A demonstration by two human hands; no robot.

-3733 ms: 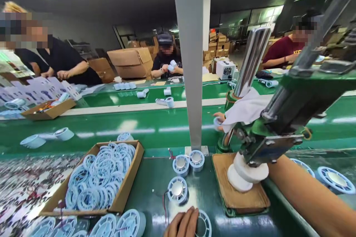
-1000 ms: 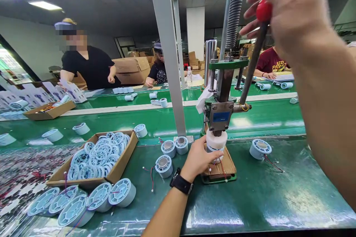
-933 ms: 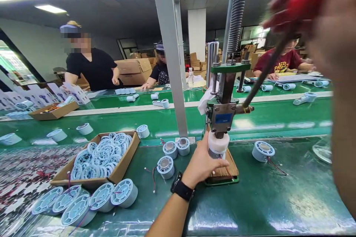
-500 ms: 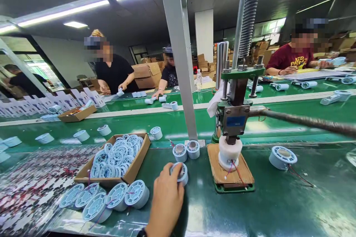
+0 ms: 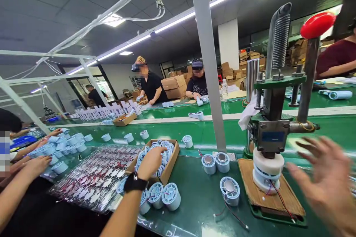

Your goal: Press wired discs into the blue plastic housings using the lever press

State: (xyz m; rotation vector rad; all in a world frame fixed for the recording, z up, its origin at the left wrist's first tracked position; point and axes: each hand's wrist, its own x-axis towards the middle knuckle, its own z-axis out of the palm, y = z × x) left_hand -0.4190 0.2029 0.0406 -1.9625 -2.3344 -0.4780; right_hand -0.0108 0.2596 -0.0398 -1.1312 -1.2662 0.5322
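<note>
My left hand, with a black band at the wrist, reaches into a cardboard box of light blue rings; its fingertips are among the rings, and whether they grip one is hidden. My right hand, blurred, is raised with fingers spread, right of the press and holding nothing. Under the press's white block sits a light blue round housing with wires trailing over a brown pad. A wired housing with a metal disc stands left of the press.
Two more disc housings stand by the grey post. Several blue housings are in front of the box. A sheet of star-shaped parts lies left. Another person's arms reach in at far left. The red-knobbed lever stands upright.
My left hand has left the housing near the press and moved left into the box of rings. My right hand has come into view. The press lever now stands upright. The view has shifted left.
</note>
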